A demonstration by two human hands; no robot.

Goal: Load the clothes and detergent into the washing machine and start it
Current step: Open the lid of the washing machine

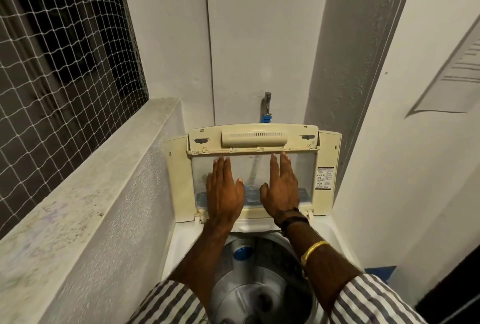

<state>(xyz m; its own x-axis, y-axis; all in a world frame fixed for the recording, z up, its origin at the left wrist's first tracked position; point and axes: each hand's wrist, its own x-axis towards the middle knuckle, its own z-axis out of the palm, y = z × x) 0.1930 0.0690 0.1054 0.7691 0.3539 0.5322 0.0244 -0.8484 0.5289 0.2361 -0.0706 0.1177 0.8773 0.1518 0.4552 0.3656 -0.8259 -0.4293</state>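
Washing machine: sitting at lower centre of the frame, its lid standing raised in the middle.
Left hand: pressing flat against the lid's clear panel, fingers straight and together, gripping nothing.
Right hand: lying flat just beside it on the same panel, fingers straight, tips reaching the panel's top edge.
Drum: showing open at bottom centre, between the two forearms.
Tap: sticking out of the wall above the lid.
Netting: covering the upper left.

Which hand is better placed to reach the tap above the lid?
Probably the right hand: its fingertips lie at the lid's upper edge almost under the tap; the left hand rests farther left.
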